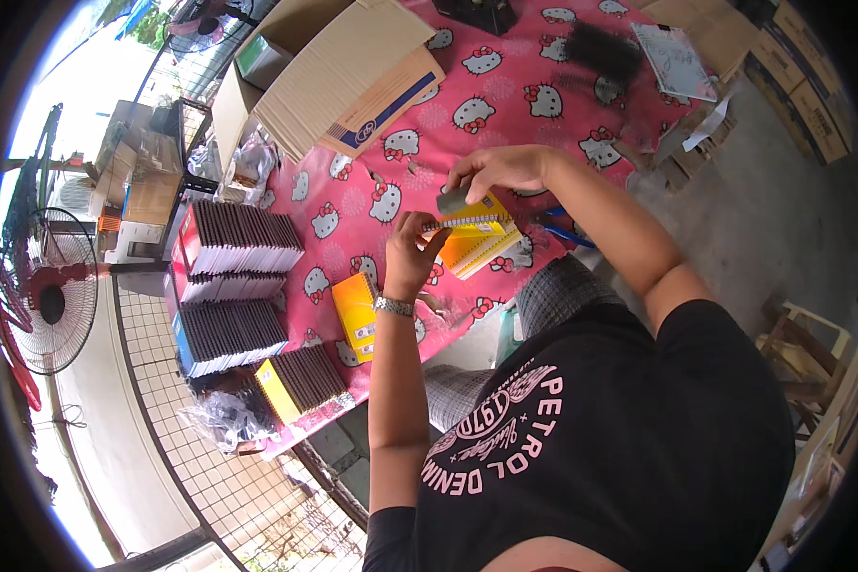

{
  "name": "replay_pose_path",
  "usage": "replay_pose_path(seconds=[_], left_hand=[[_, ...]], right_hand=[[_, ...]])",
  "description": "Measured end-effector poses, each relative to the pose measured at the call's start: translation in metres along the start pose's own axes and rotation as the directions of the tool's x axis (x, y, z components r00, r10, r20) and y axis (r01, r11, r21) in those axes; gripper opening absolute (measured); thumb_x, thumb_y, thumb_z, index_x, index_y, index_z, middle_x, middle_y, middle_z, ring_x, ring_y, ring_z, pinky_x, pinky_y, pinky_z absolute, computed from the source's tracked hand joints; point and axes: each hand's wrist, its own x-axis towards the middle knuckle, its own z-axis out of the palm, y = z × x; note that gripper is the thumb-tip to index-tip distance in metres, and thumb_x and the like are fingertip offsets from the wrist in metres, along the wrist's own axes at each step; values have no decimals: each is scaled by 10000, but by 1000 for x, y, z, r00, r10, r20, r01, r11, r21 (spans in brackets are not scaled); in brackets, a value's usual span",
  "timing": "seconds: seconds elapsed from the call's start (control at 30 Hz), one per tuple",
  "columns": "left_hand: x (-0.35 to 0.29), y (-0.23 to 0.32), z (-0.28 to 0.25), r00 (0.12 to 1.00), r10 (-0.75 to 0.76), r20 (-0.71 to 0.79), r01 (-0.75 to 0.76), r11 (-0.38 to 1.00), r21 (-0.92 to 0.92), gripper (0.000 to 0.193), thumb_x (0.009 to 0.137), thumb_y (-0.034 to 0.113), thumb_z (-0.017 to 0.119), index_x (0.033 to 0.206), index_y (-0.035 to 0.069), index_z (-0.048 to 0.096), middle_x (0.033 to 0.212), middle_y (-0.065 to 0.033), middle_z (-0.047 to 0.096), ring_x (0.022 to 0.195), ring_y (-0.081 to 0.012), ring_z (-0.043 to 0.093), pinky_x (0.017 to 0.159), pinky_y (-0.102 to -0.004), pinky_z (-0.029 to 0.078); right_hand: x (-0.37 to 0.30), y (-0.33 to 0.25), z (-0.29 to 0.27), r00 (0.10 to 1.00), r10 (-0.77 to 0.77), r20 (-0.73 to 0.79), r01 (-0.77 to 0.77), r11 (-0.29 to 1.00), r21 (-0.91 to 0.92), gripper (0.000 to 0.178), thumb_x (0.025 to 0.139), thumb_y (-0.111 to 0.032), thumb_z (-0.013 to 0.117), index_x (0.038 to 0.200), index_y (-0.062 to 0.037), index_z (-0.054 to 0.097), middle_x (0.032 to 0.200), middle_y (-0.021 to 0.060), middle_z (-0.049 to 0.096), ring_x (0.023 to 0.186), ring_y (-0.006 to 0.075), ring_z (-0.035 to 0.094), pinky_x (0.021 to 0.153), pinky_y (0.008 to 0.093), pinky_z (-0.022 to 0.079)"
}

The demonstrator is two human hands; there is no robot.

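A yellow spiral notebook (491,212) is in front of me on the pink tablecloth, its wire coil running across it. My left hand (412,250) pinches the coil's left end between thumb and fingers. In my right hand (498,173) is a small flat grey rectangular piece (452,200), held just above the notebook's coil. Under that notebook lies more yellow notebook material (477,252), partly covered. Beside my left wrist rests another yellow-orange notebook (355,313). A blue-handled tool (570,232) sits just right of the notebooks, partly hidden by my right arm.
Stacks of spiral notebooks (234,276) line the table's left side, with a yellow-covered stack (303,379) nearer. An open cardboard box (348,76) stands at the far left. Clear plastic bags (229,415), a black object (602,52) and a white board (675,61) are around.
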Motion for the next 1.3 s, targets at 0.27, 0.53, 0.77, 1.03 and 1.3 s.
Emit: replay_pose_path(seconds=[0.27, 0.53, 0.77, 1.03, 1.3], left_hand=[[-2, 0, 5, 998, -30, -61, 27, 999, -47, 215, 860, 117, 754, 1014, 16, 642, 921, -76, 678, 759, -146, 661, 684, -276, 532], [-19, -19, 22, 921, -264, -285, 151, 919, -364, 178, 924, 126, 687, 1066, 39, 625, 854, -71, 700, 682, -145, 670, 607, -286, 529], [-21, -6, 31, 903, -200, -380, 143, 974, -173, 209, 939, 151, 673, 1107, 43, 612, 875, -100, 700, 681, -171, 667, 612, -301, 535], [-27, -19, 30, 898, -276, -342, 181, 941, -285, 191, 954, 165, 659, 1032, -10, 668, 772, -103, 702, 678, -155, 698, 613, -293, 532], [-29, -26, 34, 884, -188, -427, 120, 976, -181, 121, 904, 104, 685, 963, 2, 712, 748, -105, 680, 664, -139, 648, 628, -291, 499]], right_hand=[[-45, 22, -21, 754, -307, -581, -550, 190, -814, 642, 751, -354, 784, 1288, -56, 596, 1406, 174, 492, 1305, 380, 435, 1055, 508, 374], [-136, 136, 55, 742, -491, -457, -457, 128, -880, 676, 813, -375, 739, 1378, -82, 512, 1343, 183, 518, 1251, 388, 481, 1057, 516, 390], [-91, 68, 118, 635, -620, -461, -293, 359, -886, 529, 783, -295, 748, 1229, -47, 608, 1150, 144, 587, 1079, 330, 554, 965, 476, 434], [-74, -4, 132, 806, -358, -471, -487, 50, -872, 499, 725, -295, 779, 1150, -72, 642, 1050, 101, 607, 1014, 281, 580, 897, 458, 448], [-16, 31, 129, 712, -644, -279, -148, 251, -957, 502, 771, -315, 762, 1210, -101, 646, 1063, 102, 592, 1048, 292, 568, 914, 453, 445]])
